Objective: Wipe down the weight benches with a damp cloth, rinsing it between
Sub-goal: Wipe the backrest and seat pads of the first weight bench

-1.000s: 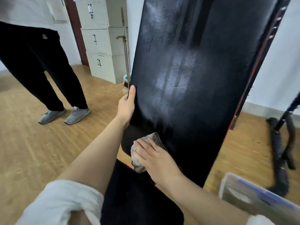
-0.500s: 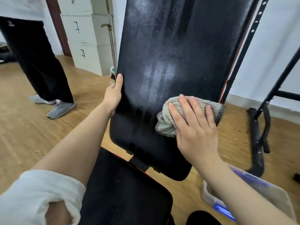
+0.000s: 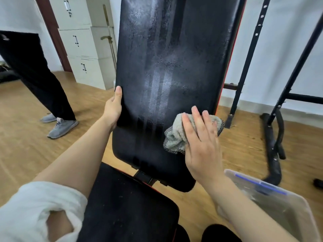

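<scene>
The black weight bench has a raised back pad (image 3: 167,67) with pale wet streaks down its middle, and a flat seat pad (image 3: 129,203) below it. My left hand (image 3: 113,107) grips the back pad's left edge, thumb lying on the front face. My right hand (image 3: 201,142) presses a crumpled grey cloth (image 3: 176,137) with straight fingers against the lower right of the back pad. Part of the cloth is hidden under my palm.
A clear plastic tub (image 3: 279,206) with a blue mark sits on the wooden floor at the lower right. Black rack posts and feet (image 3: 272,137) stand to the right. Another person's legs (image 3: 35,81) stand at the left, with filing cabinets (image 3: 82,49) behind.
My right hand has carried the cloth from the pad's lower left corner across to its lower right and stays there. My left hand keeps its grip on the left edge.
</scene>
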